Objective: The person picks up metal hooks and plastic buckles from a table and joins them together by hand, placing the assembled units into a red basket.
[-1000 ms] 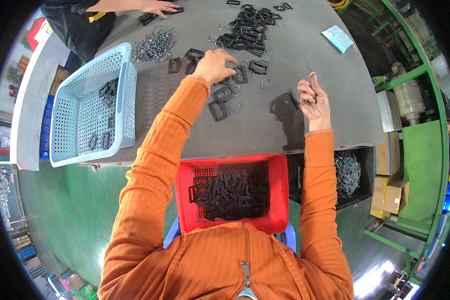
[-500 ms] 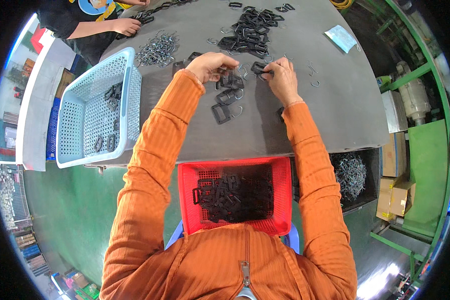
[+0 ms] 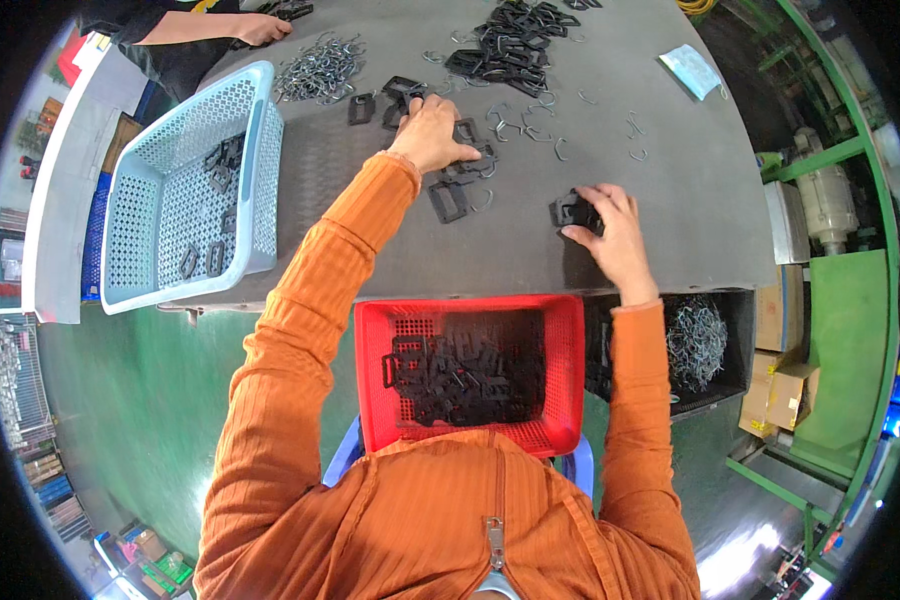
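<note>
Grey table (image 3: pixel 370 240) — right hand (image 3: pixel 614 228) shifted toward five o'clock, gripping black frames (image 3: pixel 569 209). Left hand (image 3: pixel 430 137) over loose frames (image 3: pixel 486 157) — grip unclear.

- This place is looking like a workshop or factory assembly area.
- Heaps of black rectangular plastic-looking frames (image 3: pixel 510 45) and silvery bent-wire hooks (image 3: pixel 320 68) are lying on a broad grey worktable (image 3: pixel 700 230).
- A light-blue perforated plastic basket (image 3: pixel 264 170) and a red perforated plastic basket (image 3: pixel 372 395) are holding more frames.
- Pale cylindrical machinery (image 3: pixel 827 195) is standing near a green-painted floor (image 3: pixel 170 400).
</note>
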### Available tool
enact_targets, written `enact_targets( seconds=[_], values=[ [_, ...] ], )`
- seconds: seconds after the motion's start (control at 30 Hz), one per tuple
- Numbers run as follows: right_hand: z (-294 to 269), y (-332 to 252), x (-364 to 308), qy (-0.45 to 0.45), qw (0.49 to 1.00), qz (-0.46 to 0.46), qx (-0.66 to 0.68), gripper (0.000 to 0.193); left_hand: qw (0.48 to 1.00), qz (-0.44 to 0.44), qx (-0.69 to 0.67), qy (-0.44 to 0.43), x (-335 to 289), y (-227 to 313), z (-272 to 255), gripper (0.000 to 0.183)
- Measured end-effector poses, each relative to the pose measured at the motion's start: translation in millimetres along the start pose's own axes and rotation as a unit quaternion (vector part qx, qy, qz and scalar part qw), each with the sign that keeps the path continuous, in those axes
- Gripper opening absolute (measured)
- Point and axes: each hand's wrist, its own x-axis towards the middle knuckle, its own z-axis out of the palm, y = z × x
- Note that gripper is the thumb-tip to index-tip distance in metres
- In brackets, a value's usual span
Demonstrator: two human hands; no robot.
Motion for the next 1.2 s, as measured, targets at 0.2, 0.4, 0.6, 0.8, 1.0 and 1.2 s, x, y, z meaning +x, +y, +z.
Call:
enact_targets(
  seconds=[0.2,0.4,0.6,0.8,1.0,1.2],
  values=[
    [10.1,-12.3,-11.1,0.041,0.998,0.022,0.045,0.05,0.982,-0.001,-0.176,0.066,-7.7,-2.1,-15.6,0.036],
    [-4.0,-65.5,-43.3,-0.213,0.966,-0.077,0.126,0.045,0.903,0.046,-0.338,-0.26,-94.0,25.1,-76.8,0.023],
    [45.2,-86.3,36.4,-0.063,0.984,-0.058,0.156,0.034,0.993,0.044,-0.038,0.105,-123.1,22.3,-18.7,0.046],
    [75.0,-70.0,90.3,-0.016,0.987,-0.158,-0.024,0.023,0.989,0.05,0.112,0.085,-115.6,36.6,6.9,0.04],
    [78.9,-67.3,97.5,0.005,0.979,-0.194,-0.064,0.014,0.984,-0.012,-0.091,0.151,-120.6,21.0,-12.0,0.024],
    [62.4,-66.2,99.9,-0.006,0.974,-0.226,-0.015,0.019,0.979,0.038,-0.199,0.011,-91.2,25.4,-53.2,0.024]
  ],
)
